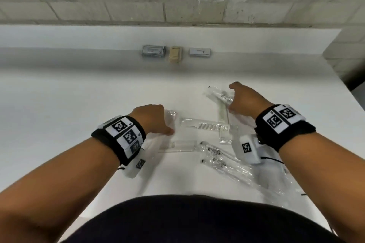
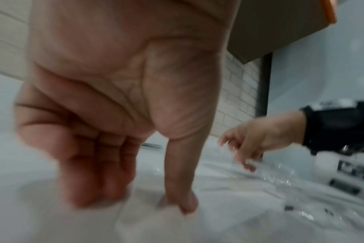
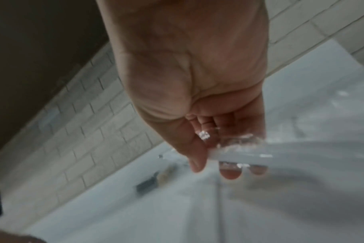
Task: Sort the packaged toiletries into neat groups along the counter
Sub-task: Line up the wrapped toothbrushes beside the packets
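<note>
Several clear plastic packets lie jumbled mid-counter. My left hand (image 1: 166,124) pinches the left end of a clear packet holding a comb (image 1: 205,126); in the left wrist view the thumb and curled fingers (image 2: 106,180) close on that crinkled plastic (image 2: 152,217). My right hand (image 1: 233,97) pinches another clear packet (image 1: 218,93) with a slim item inside, farther back and to the right; the right wrist view shows the film (image 3: 245,150) caught between thumb and fingertips (image 3: 231,175). A second comb packet (image 1: 177,146) and toothbrush packets (image 1: 215,154) lie closer to me.
Three small boxed items stand in a row near the back wall: a grey stack (image 1: 153,51), a beige box (image 1: 175,54) and a pale grey box (image 1: 199,52). The white counter (image 1: 69,104) ends at the right edge (image 1: 351,96). More clear film (image 1: 272,181) trails under my right wrist.
</note>
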